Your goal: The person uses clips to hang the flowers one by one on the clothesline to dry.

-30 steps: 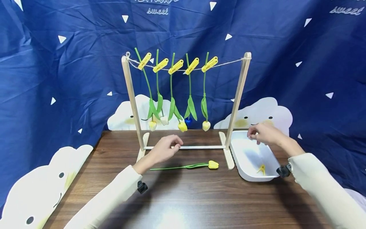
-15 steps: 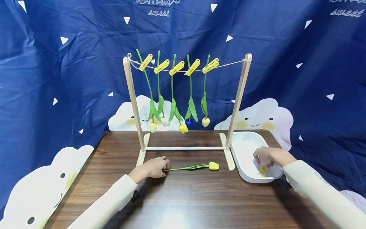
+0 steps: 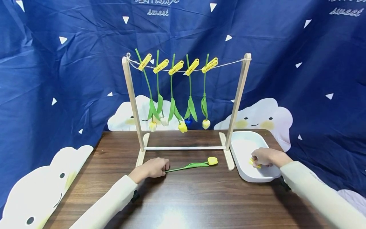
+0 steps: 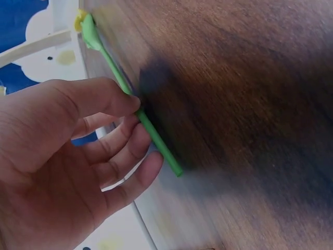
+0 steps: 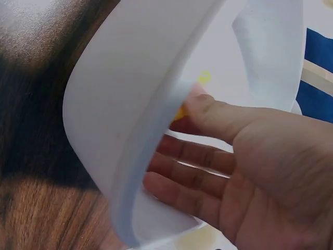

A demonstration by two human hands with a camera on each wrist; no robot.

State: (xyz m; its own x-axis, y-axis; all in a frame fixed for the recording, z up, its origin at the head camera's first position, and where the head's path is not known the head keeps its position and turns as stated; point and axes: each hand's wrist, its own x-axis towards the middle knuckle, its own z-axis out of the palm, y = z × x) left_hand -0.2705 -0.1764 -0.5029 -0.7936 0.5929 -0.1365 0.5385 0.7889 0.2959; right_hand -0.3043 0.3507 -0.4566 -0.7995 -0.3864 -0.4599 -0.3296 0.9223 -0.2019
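My left hand point(image 3: 154, 167) pinches the green stem of a yellow artificial tulip point(image 3: 197, 164) near its end, low over the wooden table. In the left wrist view, thumb and fingertips meet at the stem point(image 4: 160, 143), whose cut end sticks out past them. My right hand point(image 3: 266, 156) reaches into a white plastic basin point(image 3: 240, 171) at the right. Between its thumb and index finger it holds a yellow clothespin point(image 5: 204, 77), partly covered by the fingers. The other fingers of that hand are loosely bent near the basin wall.
Behind the tulip stands a wooden frame point(image 3: 238, 98) with a twine line point(image 3: 230, 64). Several tulips point(image 3: 191, 108) hang upside down from it, each by a yellow clothespin point(image 3: 192, 66). The basin stands beside the frame's right foot point(image 3: 227, 156). A blue curtain point(image 3: 323, 79) hangs behind.
My left hand has come down to the table and taken the tulip stem; the flower end has shifted slightly. My right hand has lowered into the basin and taken hold of the clothespin.
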